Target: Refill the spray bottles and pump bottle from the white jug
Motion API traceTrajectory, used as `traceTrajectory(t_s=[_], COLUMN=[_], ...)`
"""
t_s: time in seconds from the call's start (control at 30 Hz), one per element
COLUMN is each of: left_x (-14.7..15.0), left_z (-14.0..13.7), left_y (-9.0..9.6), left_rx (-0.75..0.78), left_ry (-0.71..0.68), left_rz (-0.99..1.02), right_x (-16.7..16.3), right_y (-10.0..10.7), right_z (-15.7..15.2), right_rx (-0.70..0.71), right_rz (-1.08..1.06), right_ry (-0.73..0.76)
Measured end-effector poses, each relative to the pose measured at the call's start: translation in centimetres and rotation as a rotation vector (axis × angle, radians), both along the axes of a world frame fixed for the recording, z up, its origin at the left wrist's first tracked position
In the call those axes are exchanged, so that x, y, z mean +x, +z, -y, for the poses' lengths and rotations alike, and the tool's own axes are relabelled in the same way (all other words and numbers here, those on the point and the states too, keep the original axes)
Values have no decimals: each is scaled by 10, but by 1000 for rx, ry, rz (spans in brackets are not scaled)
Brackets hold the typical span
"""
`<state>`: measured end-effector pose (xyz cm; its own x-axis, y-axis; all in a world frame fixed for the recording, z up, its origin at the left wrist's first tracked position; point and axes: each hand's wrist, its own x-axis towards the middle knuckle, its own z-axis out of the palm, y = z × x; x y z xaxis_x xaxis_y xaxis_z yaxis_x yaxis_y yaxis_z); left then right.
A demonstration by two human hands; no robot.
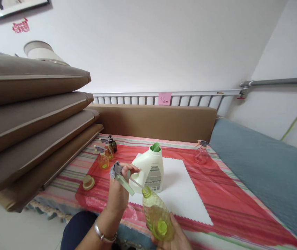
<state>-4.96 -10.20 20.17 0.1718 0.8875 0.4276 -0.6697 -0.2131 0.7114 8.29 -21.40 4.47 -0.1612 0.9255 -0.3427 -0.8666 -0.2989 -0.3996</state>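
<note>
My left hand (123,180) is closed around a grey and pale green spray trigger head (117,172). Its thin tube slants down to the mouth of a yellow-green clear bottle (155,213); whether the tip is inside I cannot tell. Fingers of my right hand (177,236) wrap the lower part of this bottle, which tilts with its neck toward the left. Just behind both hands stands a white detergent jug (155,170), uncapped, with a green spout (155,147) in its opening. A cream cap (88,182) lies to the left.
Two orange spray bottles (103,160) and a dark pump bottle (113,145) stand at the back left. A pink spray bottle (201,155) is at the back right. White paper (190,194) lies on red plastic sheeting (224,187). Stacked brown cushions (33,118) rise at left.
</note>
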Motion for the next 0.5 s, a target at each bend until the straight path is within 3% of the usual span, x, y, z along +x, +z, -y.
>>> traceTrajectory(t_s=[0.5], left_x=[-8], left_z=[-13], left_y=[-14], left_rx=[-58], left_ry=[72], left_rz=[23], right_x=[4], right_y=[2], right_z=[5], right_rx=[-20], right_rz=[1], right_ry=[-6])
